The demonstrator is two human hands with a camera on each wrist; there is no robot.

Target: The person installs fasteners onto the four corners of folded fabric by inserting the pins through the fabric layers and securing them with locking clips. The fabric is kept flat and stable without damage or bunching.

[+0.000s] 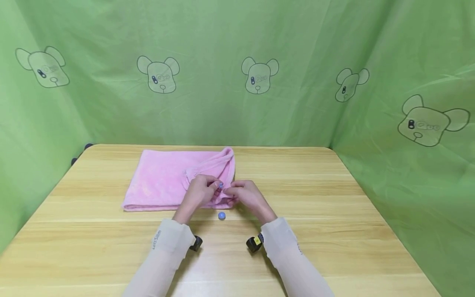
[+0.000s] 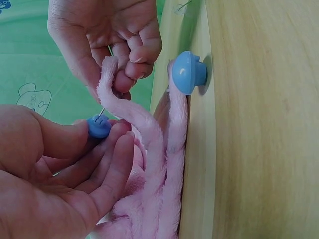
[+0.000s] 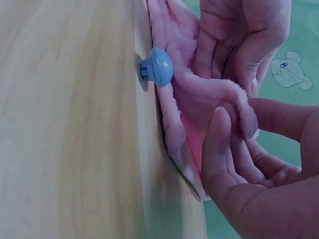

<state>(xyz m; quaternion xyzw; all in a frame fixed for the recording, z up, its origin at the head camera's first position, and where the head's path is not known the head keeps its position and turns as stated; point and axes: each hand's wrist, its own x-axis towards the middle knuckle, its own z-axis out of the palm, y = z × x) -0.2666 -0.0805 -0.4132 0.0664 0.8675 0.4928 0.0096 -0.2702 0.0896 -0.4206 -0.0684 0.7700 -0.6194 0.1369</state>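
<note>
My left hand (image 1: 200, 190) pinches a small blue fastener piece (image 2: 98, 127) between thumb and fingers. From it a thin metal pin (image 2: 102, 110) points at the raised edge of a pink plush cloth (image 1: 163, 177); cannot tell whether it pierces the fabric. Facing it, my right hand (image 1: 248, 196) grips that edge between thumb and fingers, holding the corner up off the table. A second blue piece, a mushroom-shaped cap (image 1: 221, 215) with a rounded head, rests on the table just in front of the cloth, between my wrists.
The cloth lies folded on a light wooden table (image 1: 334, 247), its right part bunched and turned back. Green curtains (image 1: 208, 111) with bear drawings enclose the table's back and sides. Black wrist cameras (image 1: 254, 244) hang under both sleeves.
</note>
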